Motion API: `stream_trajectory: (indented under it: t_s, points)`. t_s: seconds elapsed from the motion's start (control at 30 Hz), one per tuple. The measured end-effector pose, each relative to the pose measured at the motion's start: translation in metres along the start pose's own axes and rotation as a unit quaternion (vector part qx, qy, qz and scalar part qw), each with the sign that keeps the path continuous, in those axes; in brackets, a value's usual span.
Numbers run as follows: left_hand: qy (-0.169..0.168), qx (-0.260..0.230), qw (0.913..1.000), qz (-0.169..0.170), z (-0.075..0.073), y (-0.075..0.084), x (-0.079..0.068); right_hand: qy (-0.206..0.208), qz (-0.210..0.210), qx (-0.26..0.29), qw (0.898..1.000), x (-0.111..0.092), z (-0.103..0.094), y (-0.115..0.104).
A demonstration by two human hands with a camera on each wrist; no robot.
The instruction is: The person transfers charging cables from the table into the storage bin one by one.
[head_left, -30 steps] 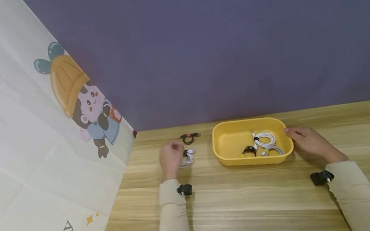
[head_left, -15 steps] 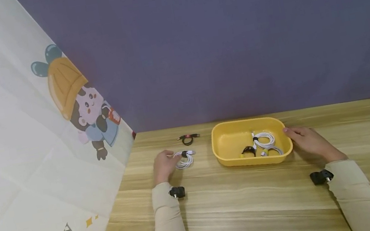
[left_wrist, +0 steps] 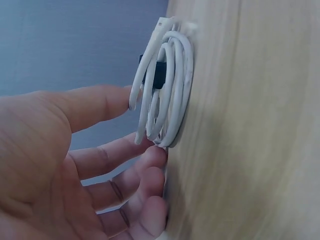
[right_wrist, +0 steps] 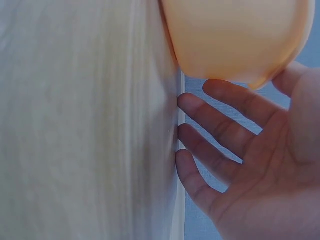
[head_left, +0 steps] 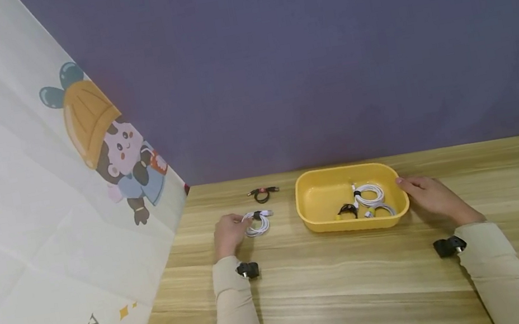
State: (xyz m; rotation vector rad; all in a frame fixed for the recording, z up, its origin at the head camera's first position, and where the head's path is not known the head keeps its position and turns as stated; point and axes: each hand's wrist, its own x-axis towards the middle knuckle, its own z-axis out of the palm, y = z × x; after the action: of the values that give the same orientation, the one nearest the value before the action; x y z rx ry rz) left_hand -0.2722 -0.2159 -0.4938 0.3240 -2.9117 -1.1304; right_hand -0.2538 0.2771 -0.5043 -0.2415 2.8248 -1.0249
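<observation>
My left hand (head_left: 230, 233) pinches the left edge of a coiled white charging cable (head_left: 257, 223) lying on the table. In the left wrist view, the thumb is against the loops of the white cable (left_wrist: 172, 95) and the index fingertip is at their lower end; a black tie binds the coil. My right hand (head_left: 430, 197) holds the right end of a yellow plastic basket (head_left: 351, 223), thumb over the rim. Seen from the right wrist, the index fingertip meets the outer wall of the basket (right_wrist: 235, 40) and the other fingers spread down to the table.
Inside the basket lie a coiled white cable (head_left: 373, 202), a small black cable (head_left: 348, 208) and a grey-white cable (head_left: 389, 208), all toward the right half. A short black cable with a red tie (head_left: 262, 196) lies behind the left hand. A dark partition (head_left: 325, 61) rises behind the wooden table (head_left: 340, 285).
My left hand has moved from over the white cable to its left side and taken hold of its edge, leaving the coil visible. The right hand has stayed at the basket.
</observation>
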Motion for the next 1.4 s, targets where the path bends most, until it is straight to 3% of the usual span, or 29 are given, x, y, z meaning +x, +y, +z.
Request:
stream_trajectory:
  t_s: [0.83,1.4]
  points:
    - [0.027,0.004,0.9995,-0.014,0.0041,-0.002,0.0025,0.0,0.009,0.007,1.0,-0.0003,0.0014,-0.0019]
    - [0.045,-0.022,0.9985,0.022,0.0017,0.0017,0.0014,-0.001,0.013,0.009,1.0,0.0006,0.0012,0.0005]
